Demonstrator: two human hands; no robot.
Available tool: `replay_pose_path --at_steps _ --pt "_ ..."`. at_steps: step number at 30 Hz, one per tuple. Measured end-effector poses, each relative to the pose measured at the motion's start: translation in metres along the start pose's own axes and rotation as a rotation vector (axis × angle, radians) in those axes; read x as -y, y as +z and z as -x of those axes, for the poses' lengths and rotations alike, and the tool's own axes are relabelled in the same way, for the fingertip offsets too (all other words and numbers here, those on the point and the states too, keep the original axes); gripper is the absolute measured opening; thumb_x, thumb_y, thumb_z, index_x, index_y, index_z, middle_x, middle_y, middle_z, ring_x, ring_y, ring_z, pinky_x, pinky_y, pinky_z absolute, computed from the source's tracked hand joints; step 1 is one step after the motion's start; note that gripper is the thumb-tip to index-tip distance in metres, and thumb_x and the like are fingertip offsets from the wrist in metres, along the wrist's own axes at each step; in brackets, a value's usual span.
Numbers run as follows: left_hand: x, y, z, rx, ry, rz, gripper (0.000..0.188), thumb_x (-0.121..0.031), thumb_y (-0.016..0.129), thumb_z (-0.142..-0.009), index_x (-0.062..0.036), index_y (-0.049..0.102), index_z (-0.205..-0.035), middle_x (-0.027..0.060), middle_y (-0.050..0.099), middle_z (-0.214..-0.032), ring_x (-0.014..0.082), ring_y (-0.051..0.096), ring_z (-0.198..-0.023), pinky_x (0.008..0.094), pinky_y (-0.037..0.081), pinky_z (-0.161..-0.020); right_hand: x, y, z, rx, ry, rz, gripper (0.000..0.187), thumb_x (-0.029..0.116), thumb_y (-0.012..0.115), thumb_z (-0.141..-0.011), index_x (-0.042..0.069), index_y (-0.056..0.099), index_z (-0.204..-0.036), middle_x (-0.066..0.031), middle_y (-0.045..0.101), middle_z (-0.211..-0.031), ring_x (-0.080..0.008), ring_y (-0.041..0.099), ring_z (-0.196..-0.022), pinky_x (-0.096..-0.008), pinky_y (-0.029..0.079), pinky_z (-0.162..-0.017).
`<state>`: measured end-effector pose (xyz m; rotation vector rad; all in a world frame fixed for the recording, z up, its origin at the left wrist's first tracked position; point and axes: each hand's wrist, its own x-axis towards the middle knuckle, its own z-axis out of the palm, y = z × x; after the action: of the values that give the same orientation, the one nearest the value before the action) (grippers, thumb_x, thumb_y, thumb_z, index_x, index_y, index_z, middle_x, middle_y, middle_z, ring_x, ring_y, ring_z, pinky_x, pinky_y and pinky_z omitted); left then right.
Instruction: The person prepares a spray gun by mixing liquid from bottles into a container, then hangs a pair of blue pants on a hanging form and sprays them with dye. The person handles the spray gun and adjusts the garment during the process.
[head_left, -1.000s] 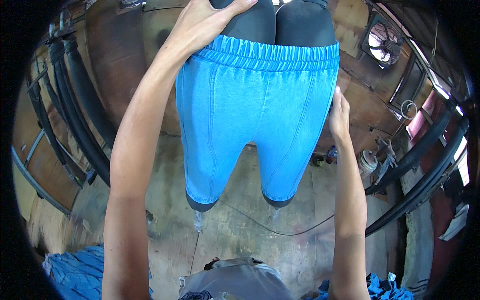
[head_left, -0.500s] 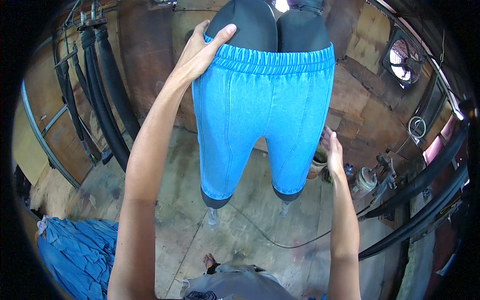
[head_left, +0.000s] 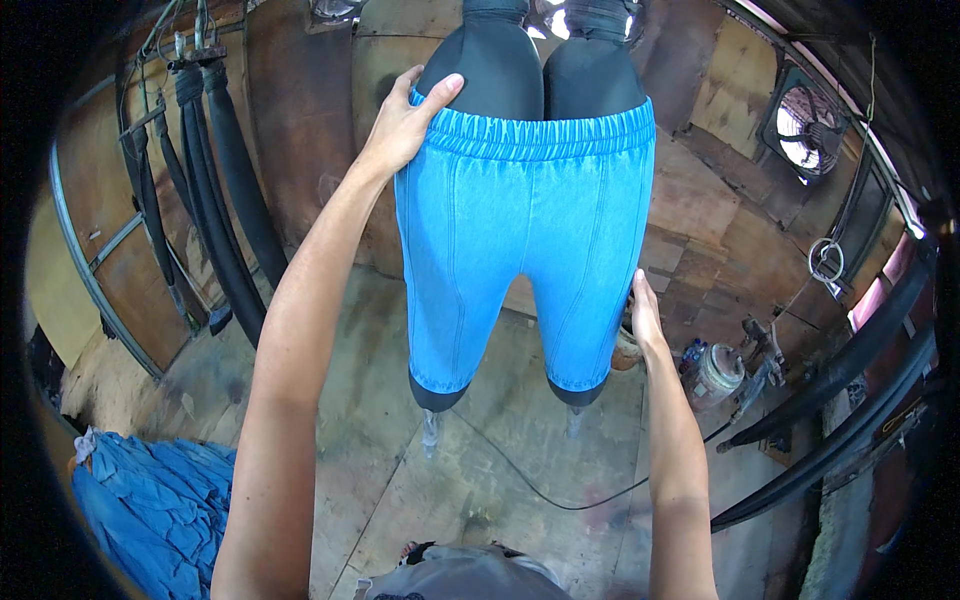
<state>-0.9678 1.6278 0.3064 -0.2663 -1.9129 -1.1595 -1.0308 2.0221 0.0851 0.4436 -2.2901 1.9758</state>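
A pair of bright blue knee-length denim shorts [head_left: 530, 210] with a gathered elastic waistband is stretched over two bulging black leg forms [head_left: 490, 75]. Black ends of the forms show below both hems, with clear plastic-looking pieces hanging under them. At the waistband's left corner my left hand [head_left: 405, 125] grips, its thumb in front over the edge and its fingers mostly behind. My right hand [head_left: 645, 310] is at the outer edge of the right leg, above the hem. Its visible fingers are extended, lightly against the fabric or just beside it; part of the hand is hidden behind the leg.
Crumpled blue garments [head_left: 150, 500] lie in a heap at lower left. Black hanging tubes [head_left: 235, 170] stand on the left, more black tubes [head_left: 830, 400] on the right. A pale container [head_left: 715, 375] sits near the right wall, below a fan [head_left: 805, 125]. A dark hose [head_left: 560, 505] crosses the floor.
The shorts and forms sit slightly lower and smaller in view. My right hand has moved in against the right leg's edge. My left hand keeps its grip at the waistband.
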Motion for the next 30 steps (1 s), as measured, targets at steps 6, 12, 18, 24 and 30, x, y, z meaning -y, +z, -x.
replay_pose_path --at_steps 6,12,18,24,30 --pt "0.008 0.000 -0.015 0.071 0.033 0.098 0.112 -0.069 0.068 -0.084 0.0125 0.032 -0.152 0.0373 0.044 -0.148 0.0416 0.043 -0.141 0.0437 0.034 -0.118 -0.007 -0.006 0.010 -0.041 -0.050 -0.145 0.072 0.053 0.030 -0.110 -0.007 0.044 -0.148 -0.0186 0.053 -0.147 -0.0278 0.049 -0.136 -0.0398 0.035 -0.115" --pt "0.022 0.007 -0.035 0.146 0.021 0.184 0.111 -0.068 0.069 -0.084 0.0131 0.033 -0.151 0.0348 0.045 -0.148 0.0380 0.044 -0.142 0.0417 0.035 -0.117 -0.031 -0.012 0.032 -0.036 -0.086 -0.185 0.092 0.072 0.023 -0.102 -0.001 0.029 -0.158 -0.0199 0.038 -0.160 -0.0326 0.032 -0.150 -0.0483 0.019 -0.124" --pt "0.032 0.027 -0.056 0.087 -0.064 0.026 0.102 -0.065 0.074 -0.084 0.0109 0.044 -0.146 0.0299 0.053 -0.143 0.0345 0.052 -0.136 0.0398 0.041 -0.113 -0.074 0.008 0.095 -0.089 -0.024 -0.269 0.093 0.072 0.020 -0.102 -0.003 0.031 -0.156 -0.0208 0.036 -0.160 -0.0336 0.030 -0.150 -0.0476 0.018 -0.124" --pt "0.002 0.005 -0.070 -0.080 0.112 -0.488 0.078 -0.052 0.075 -0.087 0.0046 0.057 -0.137 0.0247 0.066 -0.128 0.0317 0.065 -0.120 0.0403 0.051 -0.102 -0.058 0.066 0.156 -0.345 -0.079 -0.029 0.077 0.053 0.020 -0.110 -0.006 0.068 -0.115 -0.0199 0.075 -0.101 -0.0282 0.068 -0.102 -0.0428 0.047 -0.100" --pt "-0.058 0.023 -0.025 -0.043 0.199 0.063 0.056 -0.040 0.069 -0.094 0.0068 0.065 -0.125 0.0219 0.071 -0.119 0.0244 0.067 -0.112 0.0346 0.051 -0.098 -0.048 0.060 0.142 -0.240 -0.046 0.059 0.057 0.042 0.037 -0.110 -0.007 0.065 -0.121 -0.0179 0.073 -0.106 -0.0233 0.069 -0.098 -0.0373 0.052 -0.093"
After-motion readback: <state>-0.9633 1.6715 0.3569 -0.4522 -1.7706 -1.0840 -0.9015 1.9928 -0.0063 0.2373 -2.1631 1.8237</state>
